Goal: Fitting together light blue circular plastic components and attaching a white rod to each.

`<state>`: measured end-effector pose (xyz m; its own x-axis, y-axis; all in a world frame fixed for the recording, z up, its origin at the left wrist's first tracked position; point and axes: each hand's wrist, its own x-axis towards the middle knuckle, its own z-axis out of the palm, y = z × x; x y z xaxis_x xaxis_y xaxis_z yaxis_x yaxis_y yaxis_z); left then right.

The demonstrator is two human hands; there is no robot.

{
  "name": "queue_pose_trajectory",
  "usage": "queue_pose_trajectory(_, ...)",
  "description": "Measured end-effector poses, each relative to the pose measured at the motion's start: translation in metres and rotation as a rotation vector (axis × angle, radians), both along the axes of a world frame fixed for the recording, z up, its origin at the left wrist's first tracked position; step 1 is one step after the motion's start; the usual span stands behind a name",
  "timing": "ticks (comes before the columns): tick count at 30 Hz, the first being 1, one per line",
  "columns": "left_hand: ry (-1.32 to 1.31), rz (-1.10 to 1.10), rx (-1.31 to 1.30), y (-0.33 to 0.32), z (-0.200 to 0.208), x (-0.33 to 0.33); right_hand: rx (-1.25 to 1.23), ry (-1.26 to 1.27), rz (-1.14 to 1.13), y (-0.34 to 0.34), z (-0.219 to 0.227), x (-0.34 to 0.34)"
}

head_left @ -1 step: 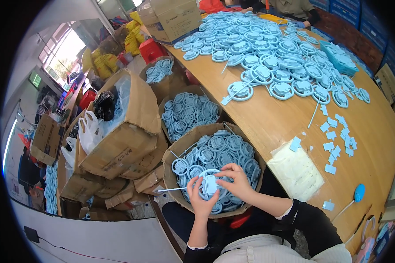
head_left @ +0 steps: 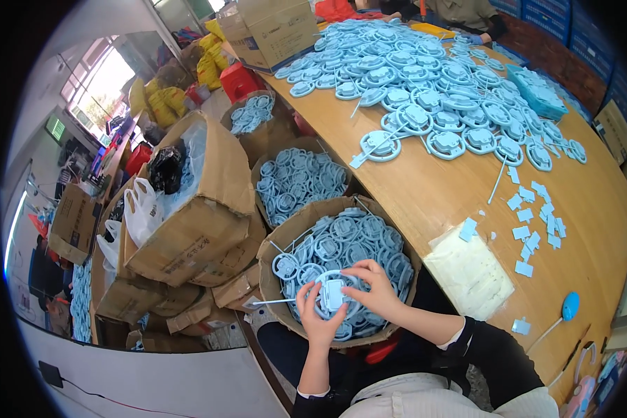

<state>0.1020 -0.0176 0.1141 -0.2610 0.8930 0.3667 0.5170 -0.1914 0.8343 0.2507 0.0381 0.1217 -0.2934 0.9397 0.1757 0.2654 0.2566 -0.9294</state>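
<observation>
Holding a pale blue wheel-shaped part (head_left: 332, 295) between them, left hand (head_left: 318, 318) and right hand (head_left: 375, 291) pinch its rim above the near round cardboard bin (head_left: 275, 245).

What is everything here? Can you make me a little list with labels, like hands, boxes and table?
left hand: grips the left side of a blue plastic ring part
right hand: fingers on the same part from the right
under the hands: round cardboard bin full of such parts
further back: two more bins of blue parts
table: wooden, with many blue ring parts, small blue square pieces and a clear bag of white pieces
left side: stacked cardboard boxes
</observation>
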Motion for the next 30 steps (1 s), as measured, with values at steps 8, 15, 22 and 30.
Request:
queue_pose_trajectory(8,0.039,-0.129,-0.038,0.011,0.005,-0.008,-0.588,0.542,0.157,0.009,-0.008,-0.007)
queue_pose_trajectory(15,0.036,-0.254,0.049,0.021,-0.042,-0.023,-0.434,0.306,0.176,0.0,-0.05,-0.016)
queue_pose_trajectory(22,-0.02,-0.2,-0.145,-0.009,-0.004,-0.007,-0.548,0.458,0.065,-0.009,-0.036,-0.016)
queue_pose_trajectory(30,-0.045,-0.25,-0.151,-0.002,-0.016,-0.013,-0.475,0.345,0.036,-0.009,-0.022,-0.011)
